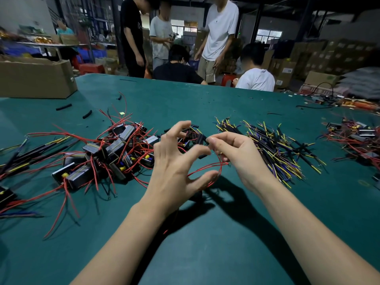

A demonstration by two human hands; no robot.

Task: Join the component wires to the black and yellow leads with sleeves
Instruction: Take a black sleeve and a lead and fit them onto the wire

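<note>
Right hand [230,149] pinches a black sleeve [202,138] at its fingertips; left hand [174,161] is spread, red component wire [205,168] looped over its thumb. Looks like mid-sleeving, next thread the wire end in. Black-yellow leads [273,149] piled at 2 o'clock, components [111,153] at 9 on the surface [205,233]

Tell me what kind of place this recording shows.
Probably a factory or warehouse assembly floor: a large green worktable heaped with components with red wires and black and yellow leads, and stacked cardboard boxes behind.
</note>
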